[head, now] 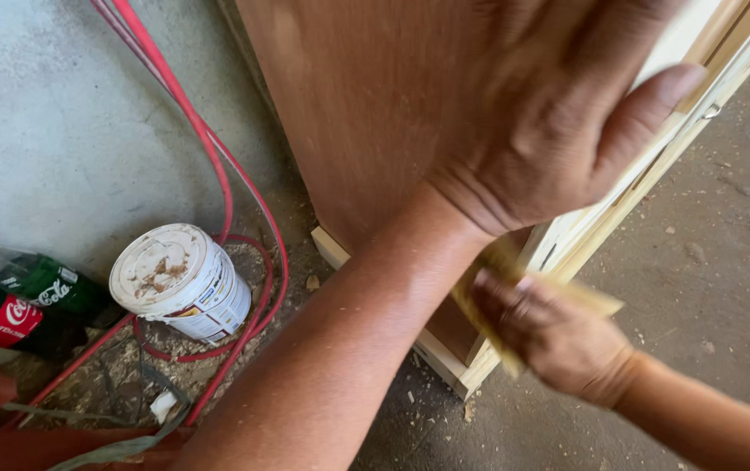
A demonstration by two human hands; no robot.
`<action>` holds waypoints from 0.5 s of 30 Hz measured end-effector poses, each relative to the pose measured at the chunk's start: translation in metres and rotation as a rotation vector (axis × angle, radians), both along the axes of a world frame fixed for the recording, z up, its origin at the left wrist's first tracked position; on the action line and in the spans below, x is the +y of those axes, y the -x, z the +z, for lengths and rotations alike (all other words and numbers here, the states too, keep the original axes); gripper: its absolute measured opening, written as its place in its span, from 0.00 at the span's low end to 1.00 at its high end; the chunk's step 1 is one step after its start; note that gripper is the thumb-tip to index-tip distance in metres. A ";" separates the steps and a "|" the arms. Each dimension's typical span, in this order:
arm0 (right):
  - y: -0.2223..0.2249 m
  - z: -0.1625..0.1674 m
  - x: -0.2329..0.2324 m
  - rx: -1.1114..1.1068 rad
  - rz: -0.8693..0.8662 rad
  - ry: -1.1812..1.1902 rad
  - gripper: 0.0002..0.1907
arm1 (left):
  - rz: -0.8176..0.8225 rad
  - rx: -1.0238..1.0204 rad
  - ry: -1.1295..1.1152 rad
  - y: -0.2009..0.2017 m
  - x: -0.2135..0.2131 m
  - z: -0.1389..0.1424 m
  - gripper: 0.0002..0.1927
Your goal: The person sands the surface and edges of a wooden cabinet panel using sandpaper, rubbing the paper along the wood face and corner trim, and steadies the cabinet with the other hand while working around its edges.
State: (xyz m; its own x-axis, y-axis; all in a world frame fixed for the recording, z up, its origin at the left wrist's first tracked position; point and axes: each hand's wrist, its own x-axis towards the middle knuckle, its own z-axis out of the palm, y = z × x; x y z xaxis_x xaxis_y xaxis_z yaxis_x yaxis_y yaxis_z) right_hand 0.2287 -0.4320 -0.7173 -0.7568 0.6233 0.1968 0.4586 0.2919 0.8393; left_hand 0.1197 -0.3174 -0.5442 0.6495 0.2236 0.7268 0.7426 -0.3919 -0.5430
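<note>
A brown wooden panel [357, 105] of a cabinet with a pale wood frame [619, 209] stands on the concrete floor. My left hand [558, 131] lies flat on the panel's upper part, fingers spread, thumb towards the frame edge. Lower down, my right hand [558, 340] grips a yellowish sheet of sandpaper [597, 301] and presses it against the frame's lower edge. The right hand is blurred. My left forearm crosses the middle of the view and hides part of the cabinet's base.
A white plastic bucket [179, 279] with a dirty lid stands left of the cabinet, ringed by a red hose [218, 174] that runs up the grey wall. Green bottles [35, 283] lie at the far left. Wood chips and dust litter the floor [706, 262].
</note>
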 end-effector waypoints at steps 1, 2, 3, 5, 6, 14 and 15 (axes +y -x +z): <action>0.009 -0.015 -0.001 -0.028 -0.026 0.244 0.31 | -0.003 0.091 0.053 -0.001 -0.005 -0.001 0.29; 0.014 -0.027 0.000 -0.058 -0.048 0.482 0.32 | -0.017 0.108 0.087 0.000 -0.007 -0.001 0.27; 0.015 -0.034 0.000 -0.061 -0.052 0.528 0.33 | -0.030 0.125 0.121 -0.001 -0.009 -0.002 0.25; 0.005 -0.034 0.001 -0.060 -0.069 0.624 0.34 | -0.063 0.062 0.127 -0.002 -0.007 -0.007 0.23; -0.004 -0.027 0.001 -0.097 -0.036 0.445 0.38 | -0.061 0.050 0.111 -0.004 -0.004 -0.011 0.22; -0.021 -0.018 0.005 0.059 -0.026 0.189 0.38 | -0.667 -0.329 0.211 -0.044 0.049 -0.063 0.22; -0.010 -0.035 0.004 -0.047 -0.069 0.266 0.37 | -0.747 -0.373 0.207 -0.045 0.055 -0.067 0.22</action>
